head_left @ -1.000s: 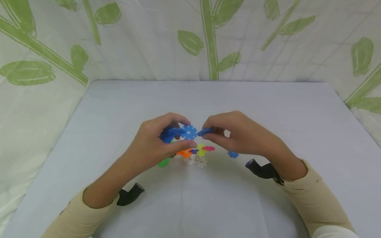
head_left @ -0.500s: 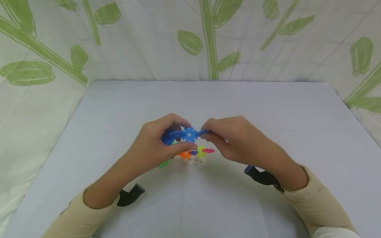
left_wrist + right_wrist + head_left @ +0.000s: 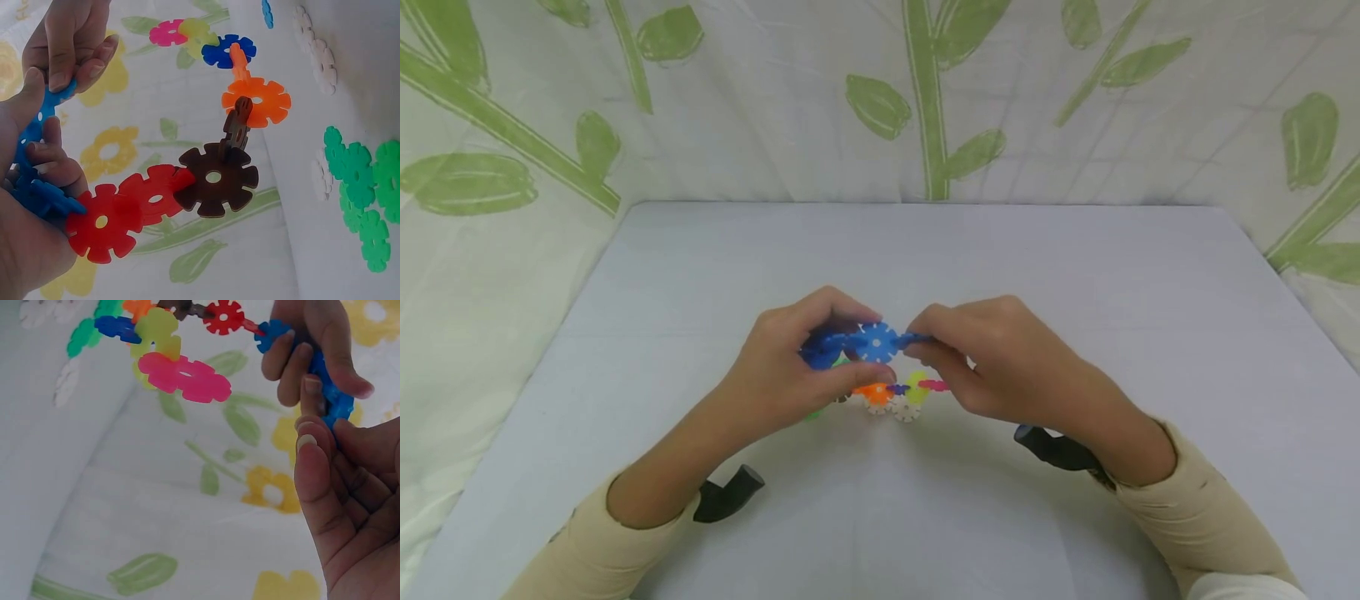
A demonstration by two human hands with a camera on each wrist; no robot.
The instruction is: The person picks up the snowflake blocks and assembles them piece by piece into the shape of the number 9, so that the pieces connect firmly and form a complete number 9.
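Note:
My left hand (image 3: 793, 358) holds a run of joined blue notched flower discs (image 3: 867, 353), thumb and fingers around them. My right hand (image 3: 1000, 358) pinches a blue disc (image 3: 916, 338) at the run's right end, its edge meeting the upright disc beside it. From the left hand's blue discs hangs a chain of the same kind: red discs (image 3: 84, 226), brown discs (image 3: 215, 195), orange discs (image 3: 274, 103), a dark blue disc (image 3: 242, 53), yellow discs (image 3: 161, 334) and a pink disc (image 3: 209, 386). The palm and fingers partly hide the blue discs.
On the white table (image 3: 880, 258) lie green discs (image 3: 357, 172), white discs (image 3: 325, 69) and a small blue disc (image 3: 268, 14). Black camera mounts (image 3: 730, 496) stick out from both wrists. A white cloth with green leaves (image 3: 877, 107) hangs behind the table.
My right hand has brought its blue disc slightly down and left against the left hand's upright blue disc, closing the gap. The chain has shifted slightly right; the loose blue disc is hidden in the head view.

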